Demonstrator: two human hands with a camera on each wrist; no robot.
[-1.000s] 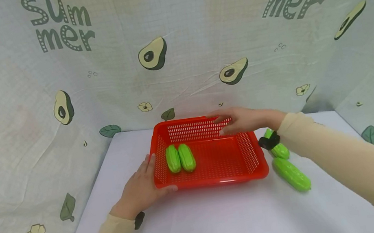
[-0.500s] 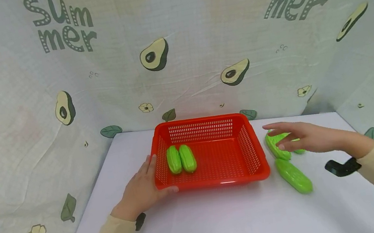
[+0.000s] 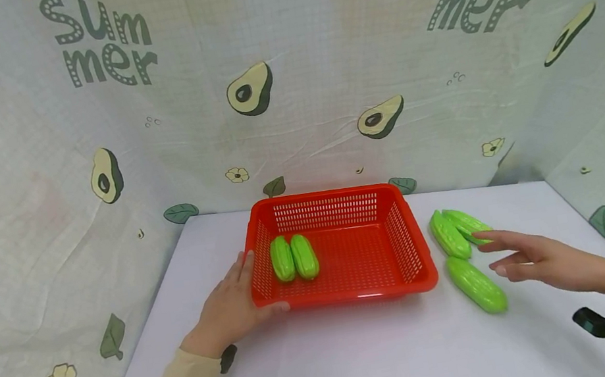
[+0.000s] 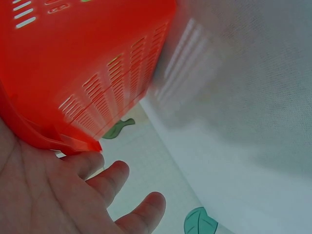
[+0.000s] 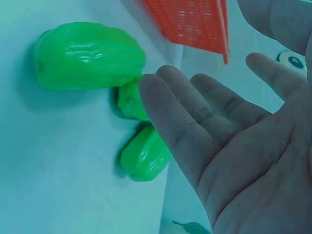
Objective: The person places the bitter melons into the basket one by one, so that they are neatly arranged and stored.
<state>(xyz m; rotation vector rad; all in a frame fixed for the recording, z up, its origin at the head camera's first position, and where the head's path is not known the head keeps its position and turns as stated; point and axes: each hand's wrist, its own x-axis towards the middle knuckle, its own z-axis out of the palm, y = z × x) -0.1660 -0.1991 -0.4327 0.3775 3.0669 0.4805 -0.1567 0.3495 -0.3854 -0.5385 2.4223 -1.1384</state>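
Your left hand (image 3: 227, 314) rests on the left end of the red basket (image 3: 351, 298), fingers spread; light pressure there should steady it; your right hand (image 3: 555, 259) holds nothing, thumb and fingers apart, near the front green vegetable (image 3: 477, 285), which lies on the table (image 3: 368, 364) right of the basket; its surface looks glossy, so wrapping its middle seems safest, clear of the two rear green vegetables (image 3: 450, 235).

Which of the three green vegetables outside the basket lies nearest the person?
The green vegetable off the near right corner of the red basket; the other two vegetables lie farther back, toward the printed cloth.
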